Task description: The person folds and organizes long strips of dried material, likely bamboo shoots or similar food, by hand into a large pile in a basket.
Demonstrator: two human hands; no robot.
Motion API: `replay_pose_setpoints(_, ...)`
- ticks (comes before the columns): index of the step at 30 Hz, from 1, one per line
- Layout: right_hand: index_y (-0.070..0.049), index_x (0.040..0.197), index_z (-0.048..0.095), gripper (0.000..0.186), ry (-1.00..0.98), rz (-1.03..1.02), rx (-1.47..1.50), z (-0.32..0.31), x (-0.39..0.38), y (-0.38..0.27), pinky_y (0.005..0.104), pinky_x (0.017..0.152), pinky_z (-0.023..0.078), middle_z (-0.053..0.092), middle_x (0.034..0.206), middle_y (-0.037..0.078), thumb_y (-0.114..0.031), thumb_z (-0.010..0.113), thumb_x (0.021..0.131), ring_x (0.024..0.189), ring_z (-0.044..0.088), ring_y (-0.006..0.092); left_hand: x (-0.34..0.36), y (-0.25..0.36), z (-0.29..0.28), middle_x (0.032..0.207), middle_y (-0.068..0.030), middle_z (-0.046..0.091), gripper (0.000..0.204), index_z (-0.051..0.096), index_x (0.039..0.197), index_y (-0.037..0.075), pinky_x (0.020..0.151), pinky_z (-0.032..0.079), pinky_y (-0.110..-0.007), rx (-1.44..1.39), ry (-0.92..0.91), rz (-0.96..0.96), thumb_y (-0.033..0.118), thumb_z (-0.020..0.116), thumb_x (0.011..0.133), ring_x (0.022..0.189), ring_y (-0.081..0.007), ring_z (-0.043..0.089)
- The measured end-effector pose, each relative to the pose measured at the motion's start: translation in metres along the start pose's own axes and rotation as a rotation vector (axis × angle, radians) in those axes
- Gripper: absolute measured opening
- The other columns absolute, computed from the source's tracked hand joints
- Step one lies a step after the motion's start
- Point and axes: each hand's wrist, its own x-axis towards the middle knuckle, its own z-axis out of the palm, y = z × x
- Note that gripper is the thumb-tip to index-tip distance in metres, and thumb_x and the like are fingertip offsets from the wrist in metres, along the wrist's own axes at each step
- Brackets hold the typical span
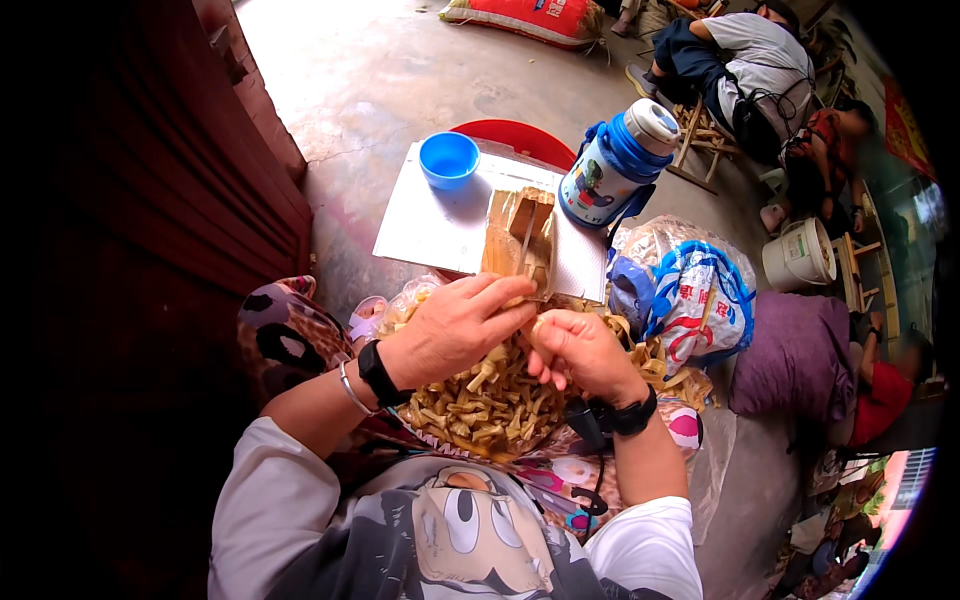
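Strips [490, 400] of tan, dried-looking material lie heaped in a clear bag on the person's lap, below both hands. At 12 o'clock from the heap a white board [430, 225] rests on a red stool [520, 135], carrying a blue bowl [448, 158] and a brown stack [520, 240] of flat pieces; a blue flask [615, 165] stands at 1 o'clock, a printed bag [700, 300] at 3 o'clock. The left hand [455, 330] has its fingers closed, pinching a thin pale strip just over the heap. The right hand [580, 350] curls its fingers shut around the same strip's other end, at 3 o'clock from the left. To do this step well, I judge, keep both pinches close together, pull evenly, and work low over the bag so that pieces drop into the heap.
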Motion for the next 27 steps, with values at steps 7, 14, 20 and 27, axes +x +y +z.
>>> replay_pose_setpoints(7, 0.000, 0.109, 0.057, 0.022, -0.078, 0.004, 0.049, -0.019, -0.016, -0.006, 0.0173, 0.050, 0.045, 0.065, 0.096, 0.010, -0.012, 0.054, 0.092, 0.065, 0.058, 0.0068, -0.003, -0.029, -0.020, 0.087, -0.0134, 0.062, 0.022, 0.058, 0.100, 0.000, 0.064, 0.050, -0.031, -0.139, 0.280, -0.308, -0.010, 0.055, 0.080, 0.072, -0.0258, 0.063)
replay_pose_setpoints(14, 0.000, 0.124, 0.051, 0.037, 0.000, -0.285, -0.121, -0.011, -0.005, 0.004, 0.0229, 0.072, 0.050, 0.059, 0.115, 0.006, -0.002, 0.051, 0.087, 0.080, 0.061, 0.0111, -0.021, 0.009, 0.017, 0.070, -0.0047, 0.062, 0.021, 0.061, 0.091, 0.003, 0.056, 0.047, -0.027, -1.112, -0.572, -0.706, 0.022, 0.055, 0.092, 0.059, -0.0125, 0.058)
replay_pose_setpoints(20, -0.007, 0.105, 0.051, 0.019, 0.240, -0.246, -0.034, -0.001, -0.002, 0.014, 0.0185, 0.056, 0.045, 0.062, 0.081, 0.004, -0.008, 0.059, 0.088, 0.065, 0.056, 0.0057, -0.008, -0.008, 0.005, 0.084, -0.0050, 0.059, 0.019, 0.054, 0.106, 0.000, 0.057, 0.045, -0.022, -1.540, -0.144, -0.901, 0.011, 0.049, 0.092, 0.067, -0.0092, 0.056)
replay_pose_setpoints(27, -0.009, 0.104, 0.057, 0.017, 0.159, -0.164, 0.416, -0.006, 0.002, 0.030, 0.0163, 0.045, 0.043, 0.065, 0.080, 0.005, -0.023, 0.052, 0.095, 0.056, 0.055, 0.0051, -0.009, 0.008, 0.026, 0.095, -0.0025, 0.058, 0.019, 0.052, 0.104, 0.002, 0.063, 0.047, -0.024, -1.178, -0.273, -0.912, 0.008, 0.056, 0.087, 0.078, -0.0090, 0.057)
